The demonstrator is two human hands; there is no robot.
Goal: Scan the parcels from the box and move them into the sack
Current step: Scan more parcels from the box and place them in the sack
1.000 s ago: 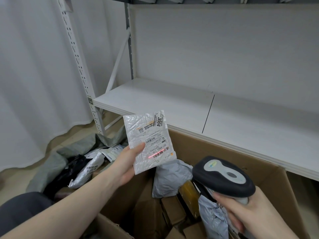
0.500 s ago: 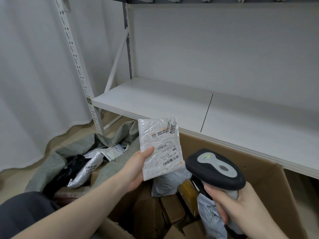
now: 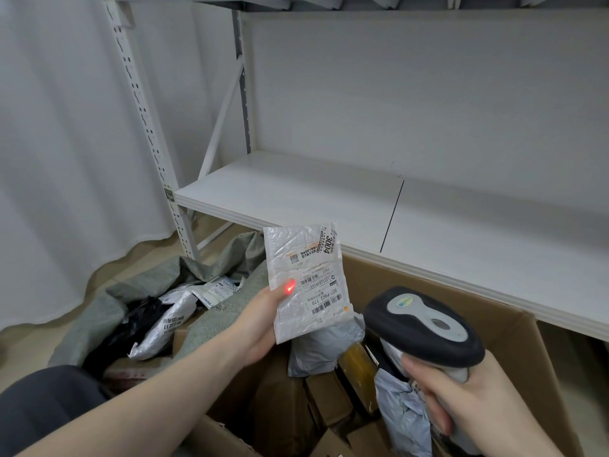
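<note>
Silver bubble mailer [image 3: 306, 282] pinched upright in left hand [image 3: 260, 328] above the cardboard box [image 3: 514, 328], thumb on its label. Scanner [image 3: 425, 328] clamped in right hand [image 3: 468, 404]. Red beam on the thumb, not the barcode: likely misread unless re-aimed. One mailer held, one scanner, one box with several parcels left, one green sack [image 3: 99, 321] holding at least three.

Parcel stockroom: bare metal shelving [image 3: 296, 192], parcel-filled sack [image 3: 99, 324].
</note>
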